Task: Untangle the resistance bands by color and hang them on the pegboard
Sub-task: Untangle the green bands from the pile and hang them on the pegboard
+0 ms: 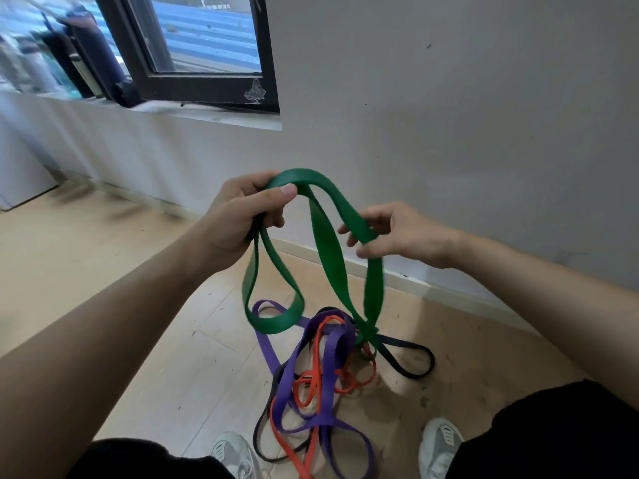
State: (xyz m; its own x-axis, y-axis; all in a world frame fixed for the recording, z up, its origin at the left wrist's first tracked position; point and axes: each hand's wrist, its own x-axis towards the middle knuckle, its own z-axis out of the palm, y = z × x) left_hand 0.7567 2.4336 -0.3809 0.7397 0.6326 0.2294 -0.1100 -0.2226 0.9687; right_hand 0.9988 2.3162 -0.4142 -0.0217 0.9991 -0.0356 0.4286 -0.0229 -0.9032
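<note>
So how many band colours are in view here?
4: green band held up by the left hand and right hand; purple band, orange band and black band tangled on the floor. More bands per colour may be hidden in the tangle.

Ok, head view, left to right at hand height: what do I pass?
The left hand → the green band, gripped at its top and hanging in loops → the right hand, pinching another strand of it.

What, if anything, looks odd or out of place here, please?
The green band, held by the left hand and right hand, is snagged low among the purple band, orange band and black band on the floor.
</note>
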